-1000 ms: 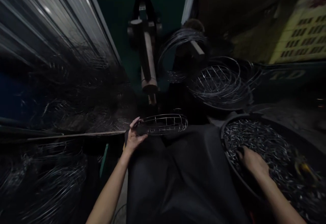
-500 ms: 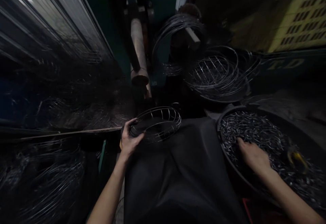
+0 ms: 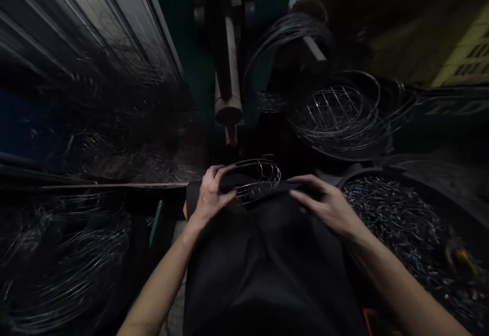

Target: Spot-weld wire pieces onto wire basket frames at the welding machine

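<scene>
A round wire frame point(image 3: 275, 177), two rings joined by short curved bars, is tilted over the dark cloth on my lap point(image 3: 263, 270). My left hand point(image 3: 210, 193) grips its left side, thumb below and fingers above. My right hand point(image 3: 328, 203) is just right of the frame, apart from it, with thumb and fingers bent toward each other. Anything small between those fingertips is lost in the dark and blur. On the right stands a black tub point(image 3: 349, 174) full of small shiny metal pieces point(image 3: 397, 214).
A machine with a thick cylindrical arm point(image 3: 228, 91) is ahead. Wire coils point(image 3: 290, 28) hang beside it, and a basin point(image 3: 355, 155) holds wire rings and a grid. More wire bundles point(image 3: 72, 270) lie at left. A yellow crate point(image 3: 466, 56) is at far right.
My right hand has come out of the tub of metal pieces and moved left, close to the wire frame. My left hand keeps its grip on the frame; the view has shifted slightly.
</scene>
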### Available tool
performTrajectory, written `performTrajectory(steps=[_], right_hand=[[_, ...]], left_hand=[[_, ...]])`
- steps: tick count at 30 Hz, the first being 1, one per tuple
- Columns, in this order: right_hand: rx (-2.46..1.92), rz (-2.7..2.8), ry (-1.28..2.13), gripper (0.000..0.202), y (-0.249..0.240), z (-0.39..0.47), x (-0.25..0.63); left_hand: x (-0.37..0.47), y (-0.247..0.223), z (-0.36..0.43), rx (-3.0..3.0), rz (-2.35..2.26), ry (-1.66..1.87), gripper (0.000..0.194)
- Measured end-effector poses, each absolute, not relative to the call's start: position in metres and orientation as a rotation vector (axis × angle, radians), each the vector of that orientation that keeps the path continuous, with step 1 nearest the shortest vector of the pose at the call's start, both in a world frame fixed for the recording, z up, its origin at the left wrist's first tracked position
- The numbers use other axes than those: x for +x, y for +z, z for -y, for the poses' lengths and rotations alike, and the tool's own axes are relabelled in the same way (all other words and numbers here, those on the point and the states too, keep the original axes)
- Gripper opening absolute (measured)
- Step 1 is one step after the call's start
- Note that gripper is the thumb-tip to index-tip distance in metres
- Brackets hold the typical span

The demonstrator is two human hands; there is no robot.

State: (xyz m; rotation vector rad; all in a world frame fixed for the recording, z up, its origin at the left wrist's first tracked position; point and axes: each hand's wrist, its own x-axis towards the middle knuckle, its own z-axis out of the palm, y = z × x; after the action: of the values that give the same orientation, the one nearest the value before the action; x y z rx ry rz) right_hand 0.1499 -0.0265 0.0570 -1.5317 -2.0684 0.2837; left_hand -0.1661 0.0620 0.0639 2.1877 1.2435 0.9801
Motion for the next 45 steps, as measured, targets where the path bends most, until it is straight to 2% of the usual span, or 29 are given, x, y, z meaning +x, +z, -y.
performTrajectory(steps=[3,5,9,14,24,31,38,45], right_hand=[[-1.467,2.094,0.534,0.037,0.078,-0.017,0.093],[-1.392,2.15,0.547,0.033,0.093,-0.034,0.07],[-1.337,2.376,0.242,0.033,0.112,-0.043,0.054],[-1.251,2.555,-0.136,0.031,0.113,-0.043,0.06],[-1.079,2.533,-0.233,0.021,0.11,-0.047,0.064],[-0.781,2.594,-0.472,0.025,0.111,-0.055,0.063],[-0.689,2.578,-0.609,0.029,0.104,-0.058,0.068],[-0.662,2.564,-0.732,0.029,0.109,-0.061,0.066]], left_hand=[[-0.164,0.074,-0.06,2.245,-1.251,0.907,0.051],[-0.163,0.078,-0.059,2.265,-1.239,0.879,0.053],[-0.163,0.08,-0.059,2.254,-1.205,0.876,0.055],[-0.162,0.08,-0.058,2.201,-1.176,0.858,0.055],[-0.165,0.078,-0.058,2.147,-1.229,0.915,0.058],[-0.166,0.081,-0.054,2.117,-1.301,1.005,0.055],[-0.166,0.071,-0.058,2.147,-1.286,0.983,0.062],[-0.162,0.069,-0.063,2.162,-1.335,1.022,0.059]])
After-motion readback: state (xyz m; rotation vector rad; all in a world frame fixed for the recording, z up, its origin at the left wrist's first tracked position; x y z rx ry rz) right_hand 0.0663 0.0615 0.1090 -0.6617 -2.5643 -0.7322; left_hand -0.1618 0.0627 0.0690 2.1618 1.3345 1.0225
